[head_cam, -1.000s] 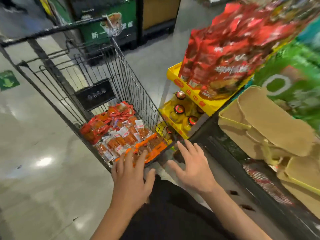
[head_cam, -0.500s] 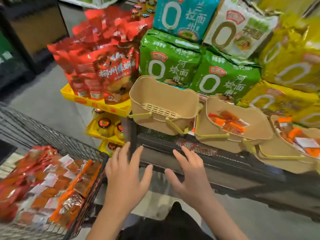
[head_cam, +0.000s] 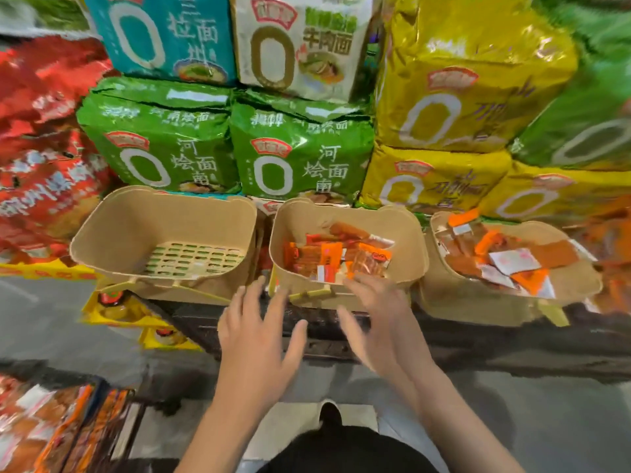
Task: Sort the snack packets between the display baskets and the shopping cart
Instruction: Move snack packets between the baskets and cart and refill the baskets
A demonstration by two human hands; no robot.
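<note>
Head view: I see both hands spread, holding nothing, in front of the middle basket.

My left hand and right hand hover, fingers straight, at 6 o'clock of the middle basket, which holds orange snack packets. At its 9 o'clock is an empty basket; at 3 o'clock, a fuller basket. The cart's packets lie at 8 o'clock.

Your left hand and right hand hover spread just before the middle basket of orange snack packets; the left basket holds none.
</note>
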